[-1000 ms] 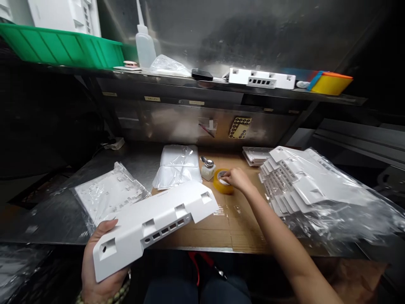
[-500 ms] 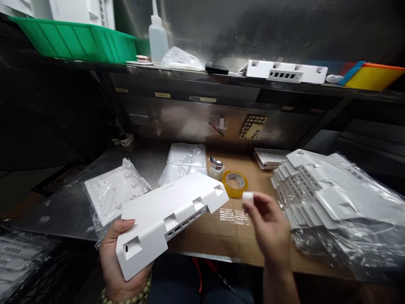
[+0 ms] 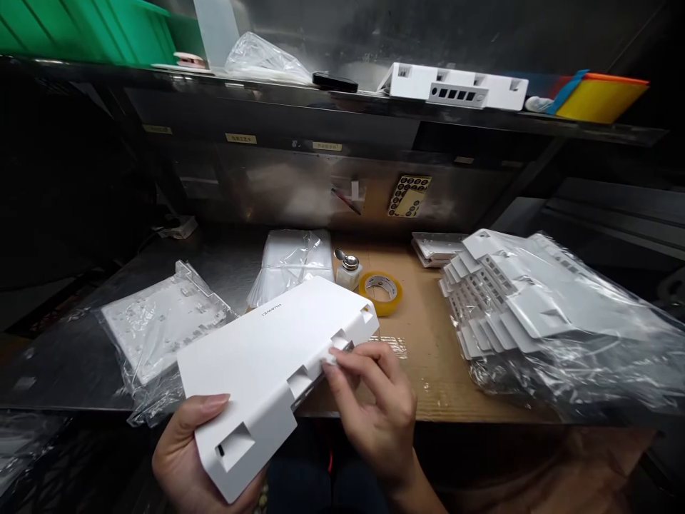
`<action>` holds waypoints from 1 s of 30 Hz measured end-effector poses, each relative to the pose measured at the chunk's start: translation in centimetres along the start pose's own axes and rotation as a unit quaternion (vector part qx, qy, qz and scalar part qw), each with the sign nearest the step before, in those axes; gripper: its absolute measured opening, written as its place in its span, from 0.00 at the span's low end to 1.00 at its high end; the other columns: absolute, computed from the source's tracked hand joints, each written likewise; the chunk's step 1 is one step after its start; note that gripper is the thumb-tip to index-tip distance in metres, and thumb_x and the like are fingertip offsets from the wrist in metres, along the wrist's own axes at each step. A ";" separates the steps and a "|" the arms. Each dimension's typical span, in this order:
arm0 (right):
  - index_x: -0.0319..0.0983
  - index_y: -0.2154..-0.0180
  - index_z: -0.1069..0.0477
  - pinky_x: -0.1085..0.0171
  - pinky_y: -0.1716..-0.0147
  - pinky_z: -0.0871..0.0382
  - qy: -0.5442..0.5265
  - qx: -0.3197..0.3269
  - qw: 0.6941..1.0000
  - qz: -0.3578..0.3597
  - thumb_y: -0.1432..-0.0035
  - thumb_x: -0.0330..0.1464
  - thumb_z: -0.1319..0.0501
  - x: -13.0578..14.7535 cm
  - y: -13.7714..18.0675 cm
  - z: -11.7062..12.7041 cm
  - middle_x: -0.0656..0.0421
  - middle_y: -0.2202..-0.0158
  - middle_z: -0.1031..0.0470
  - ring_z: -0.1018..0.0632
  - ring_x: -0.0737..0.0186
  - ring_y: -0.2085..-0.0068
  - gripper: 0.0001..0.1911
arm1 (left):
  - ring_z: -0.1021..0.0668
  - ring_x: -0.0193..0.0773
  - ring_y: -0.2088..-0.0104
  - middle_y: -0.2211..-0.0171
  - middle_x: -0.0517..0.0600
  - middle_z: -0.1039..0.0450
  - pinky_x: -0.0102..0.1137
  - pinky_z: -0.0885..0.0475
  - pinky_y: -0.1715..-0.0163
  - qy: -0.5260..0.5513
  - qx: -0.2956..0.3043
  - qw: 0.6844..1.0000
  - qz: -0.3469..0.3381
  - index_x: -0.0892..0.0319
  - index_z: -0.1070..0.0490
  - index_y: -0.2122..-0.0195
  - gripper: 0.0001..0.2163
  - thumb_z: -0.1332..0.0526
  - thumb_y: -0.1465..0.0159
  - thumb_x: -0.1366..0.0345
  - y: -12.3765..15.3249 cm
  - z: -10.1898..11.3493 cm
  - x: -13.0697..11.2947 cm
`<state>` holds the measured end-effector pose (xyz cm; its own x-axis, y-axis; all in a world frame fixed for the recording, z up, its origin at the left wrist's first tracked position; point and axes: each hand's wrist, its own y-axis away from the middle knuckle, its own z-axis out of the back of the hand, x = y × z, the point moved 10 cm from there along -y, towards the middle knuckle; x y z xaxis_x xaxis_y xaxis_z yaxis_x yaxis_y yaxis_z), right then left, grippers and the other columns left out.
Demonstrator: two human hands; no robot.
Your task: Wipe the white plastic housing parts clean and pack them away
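Note:
A white plastic router cover [image 3: 267,343] with "HUAWEI" lettering is tilted in front of me. My left hand [image 3: 185,446] grips its near left end, the thumb on the top face. At the slotted long edge, my right hand [image 3: 379,407] pinches a small white wad [image 3: 328,357], possibly cloth, against the cover. Its fingers partly hide the port openings there. Beyond the cover stand a small pump bottle [image 3: 349,273] with a metal top and a roll of yellowish tape [image 3: 394,303]. A stack of clear plastic bags [image 3: 297,257] lies behind the cover.
Bagged white covers [image 3: 535,307] are stacked on the right. Another bagged white panel [image 3: 160,321] lies left on the metal bench. Across the back, a shelf [image 3: 374,107] holds a white cover [image 3: 454,86], a green basket [image 3: 90,32] and a yellow container [image 3: 602,96].
My right hand has moved left, bringing the small white wad from above the cardboard onto the cover's edge. The cover has tilted slightly in my left hand, and the camera view has shifted.

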<state>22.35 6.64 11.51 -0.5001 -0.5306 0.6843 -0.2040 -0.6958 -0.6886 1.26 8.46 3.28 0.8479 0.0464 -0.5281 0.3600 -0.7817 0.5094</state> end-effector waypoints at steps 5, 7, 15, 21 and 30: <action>0.39 0.56 0.19 0.67 0.67 0.26 0.013 0.002 1.000 -0.007 0.39 0.21 0.34 -0.5 0.0 0.3 0.58 0.65 0.29 0.24 0.67 0.67 0.12 | 0.20 0.42 0.82 0.71 0.45 0.16 0.35 0.18 0.77 -0.059 -0.033 0.997 -0.026 0.53 0.27 0.42 0.35 0.46 0.53 0.76 0.4 0.1 -0.8; 0.39 0.55 0.19 0.67 0.67 0.26 0.010 0.005 1.000 -0.011 0.39 0.21 0.34 -0.6 -0.1 0.4 0.58 0.65 0.29 0.24 0.67 0.67 0.12 | 0.18 0.43 0.80 0.69 0.45 0.16 0.36 0.17 0.75 -0.068 0.001 0.997 -0.028 0.52 0.28 0.40 0.37 0.46 0.53 0.76 0.3 -0.2 -0.8; 0.38 0.55 0.19 0.67 0.67 0.27 -0.002 -0.004 1.000 -0.015 0.39 0.20 0.34 -0.6 -0.2 0.8 0.59 0.65 0.30 0.25 0.68 0.68 0.13 | 0.18 0.42 0.81 0.74 0.43 0.17 0.32 0.18 0.77 -0.071 0.020 0.997 -0.017 0.53 0.31 0.38 0.38 0.47 0.53 0.77 0.3 0.2 -0.9; 0.39 0.55 0.20 0.66 0.66 0.26 0.015 -0.010 1.000 -0.013 0.40 0.20 0.33 -0.8 0.0 1.0 0.59 0.64 0.29 0.25 0.67 0.66 0.14 | 0.20 0.45 0.84 0.80 0.43 0.21 0.31 0.22 0.85 -0.033 -0.026 0.999 0.006 0.57 0.32 0.37 0.39 0.46 0.54 0.77 0.5 0.3 -0.5; 0.41 0.55 0.20 0.64 0.66 0.27 0.044 0.005 0.999 -0.002 0.40 0.22 0.32 -0.5 -0.1 0.6 0.59 0.63 0.28 0.26 0.67 0.67 0.13 | 0.14 0.56 0.65 0.64 0.55 0.15 0.52 0.18 0.55 -0.001 0.054 0.995 0.081 0.63 0.35 0.35 0.39 0.43 0.53 0.75 -0.5 -0.8 1.3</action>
<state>23.15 6.69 11.36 -0.5714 -0.4840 0.6627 -0.1981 -0.7023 -0.6837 2.51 9.36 2.87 0.8908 -0.0863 -0.4462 0.1745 -0.8416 0.5112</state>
